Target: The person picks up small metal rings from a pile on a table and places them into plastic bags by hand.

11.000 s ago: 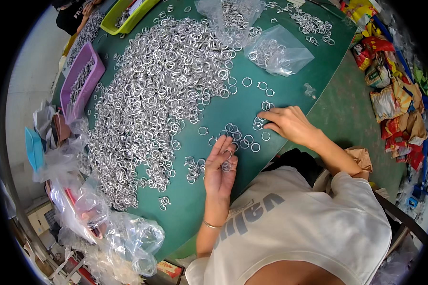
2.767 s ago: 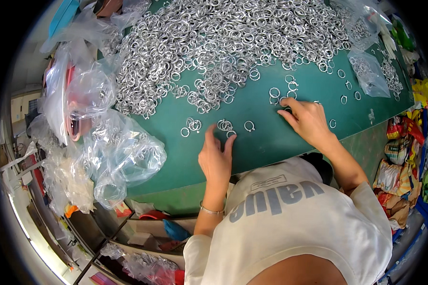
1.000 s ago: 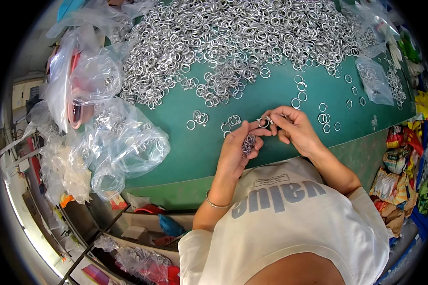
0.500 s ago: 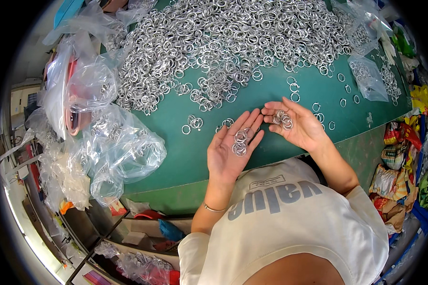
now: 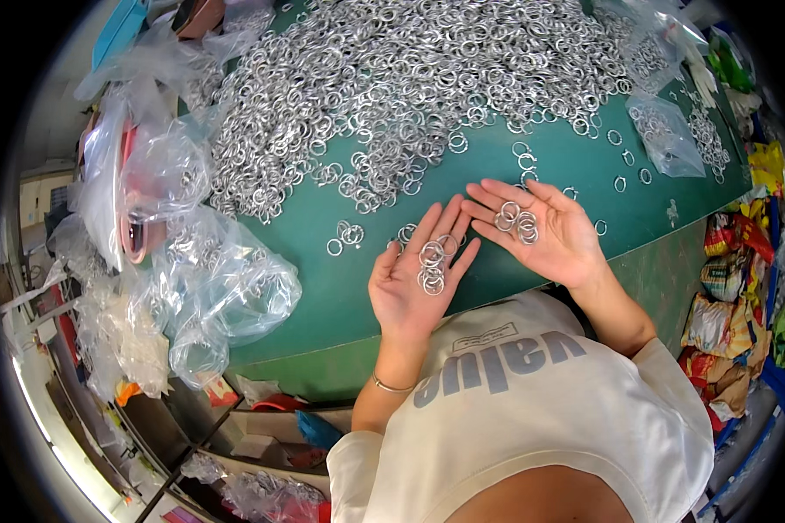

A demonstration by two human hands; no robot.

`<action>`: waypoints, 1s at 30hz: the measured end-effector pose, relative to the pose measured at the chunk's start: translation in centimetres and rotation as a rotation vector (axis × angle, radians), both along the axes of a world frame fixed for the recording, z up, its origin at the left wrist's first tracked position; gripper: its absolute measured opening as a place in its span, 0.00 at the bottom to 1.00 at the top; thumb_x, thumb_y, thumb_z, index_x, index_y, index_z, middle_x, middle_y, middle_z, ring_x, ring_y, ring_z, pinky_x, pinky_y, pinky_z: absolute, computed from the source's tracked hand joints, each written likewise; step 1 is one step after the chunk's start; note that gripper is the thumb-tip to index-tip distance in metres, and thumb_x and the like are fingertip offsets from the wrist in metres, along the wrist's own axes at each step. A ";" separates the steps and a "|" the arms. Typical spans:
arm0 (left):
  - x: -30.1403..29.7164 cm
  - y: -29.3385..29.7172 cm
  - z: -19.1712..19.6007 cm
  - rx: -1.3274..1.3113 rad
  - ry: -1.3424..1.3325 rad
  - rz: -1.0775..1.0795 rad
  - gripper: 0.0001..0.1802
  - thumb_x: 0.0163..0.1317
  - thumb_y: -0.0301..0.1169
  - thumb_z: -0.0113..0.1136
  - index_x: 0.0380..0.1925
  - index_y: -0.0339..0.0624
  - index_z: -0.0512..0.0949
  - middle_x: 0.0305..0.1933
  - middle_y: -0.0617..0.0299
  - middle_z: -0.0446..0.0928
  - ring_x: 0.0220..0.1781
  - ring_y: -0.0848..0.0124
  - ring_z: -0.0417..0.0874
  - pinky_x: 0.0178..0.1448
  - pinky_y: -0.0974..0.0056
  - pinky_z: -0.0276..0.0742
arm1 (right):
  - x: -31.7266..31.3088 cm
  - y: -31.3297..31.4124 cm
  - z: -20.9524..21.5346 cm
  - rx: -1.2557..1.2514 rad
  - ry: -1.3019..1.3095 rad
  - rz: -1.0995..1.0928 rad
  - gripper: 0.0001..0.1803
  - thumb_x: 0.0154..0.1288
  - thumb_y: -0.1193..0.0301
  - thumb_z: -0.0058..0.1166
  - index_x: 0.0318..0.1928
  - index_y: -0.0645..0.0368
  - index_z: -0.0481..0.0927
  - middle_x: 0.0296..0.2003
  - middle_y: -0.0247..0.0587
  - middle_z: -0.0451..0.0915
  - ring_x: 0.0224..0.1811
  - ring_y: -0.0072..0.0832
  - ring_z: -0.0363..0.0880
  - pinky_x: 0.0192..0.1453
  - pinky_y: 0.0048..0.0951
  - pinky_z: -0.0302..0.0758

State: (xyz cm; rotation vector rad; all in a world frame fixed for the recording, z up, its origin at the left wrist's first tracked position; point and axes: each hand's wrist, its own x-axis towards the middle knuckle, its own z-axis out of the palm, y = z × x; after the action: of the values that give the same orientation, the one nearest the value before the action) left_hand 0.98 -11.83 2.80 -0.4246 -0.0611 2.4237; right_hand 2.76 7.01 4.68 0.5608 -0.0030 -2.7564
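Here, two hands [image 5: 408,288] [image 5: 556,241] cradle two ring clusters [image 5: 432,277] [image 5: 524,228]

Rings [image 5: 358,78] look shiny metal, the bag [image 5: 257,301] glossy plastic.

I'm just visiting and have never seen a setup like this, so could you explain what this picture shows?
There is no robot here, just a person's bare left hand and right hand. A fisheye camera worn on the head looks down at them, which is why straight edges bend. On the green table lies a big pile of silvery rings, with clear plastic bags at the left and a smaller clear bag holding rings at the right. Both hands are open, palms up: the left has a small cluster of rings, the right a few more rings across its fingers.
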 end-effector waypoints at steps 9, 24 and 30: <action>0.2 0.6 -0.7 -0.095 0.135 -0.061 0.36 0.56 0.34 0.44 0.64 0.30 0.49 0.70 0.46 0.42 0.73 0.54 0.39 0.73 0.48 0.35 | 0.3 1.0 0.7 -0.089 -0.067 -0.038 0.30 0.70 0.58 0.30 0.58 0.76 0.60 0.61 0.58 0.58 0.67 0.46 0.53 0.70 0.43 0.51; 0.8 2.5 -0.6 -0.308 -0.043 -0.148 0.30 0.59 0.19 0.41 0.64 0.34 0.51 0.68 0.46 0.52 0.69 0.54 0.53 0.69 0.52 0.57 | 1.6 16.6 4.9 0.334 0.049 -0.539 0.20 0.65 0.78 0.34 0.55 0.78 0.55 0.55 0.61 0.61 0.61 0.50 0.61 0.65 0.45 0.63; 0.6 2.8 0.0 -0.219 -0.006 -0.105 0.30 0.64 0.33 0.39 0.63 0.29 0.49 0.69 0.45 0.48 0.71 0.53 0.47 0.71 0.51 0.47 | -8.8 20.9 4.4 0.627 -0.007 -0.910 0.30 0.61 0.77 0.39 0.60 0.74 0.44 0.59 0.68 0.50 0.64 0.58 0.51 0.67 0.48 0.57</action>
State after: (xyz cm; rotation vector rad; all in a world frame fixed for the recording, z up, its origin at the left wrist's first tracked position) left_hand 1.55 -9.05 2.81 -0.5195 0.2213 2.3335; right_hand -6.00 27.92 9.13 0.8913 0.8199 -3.6330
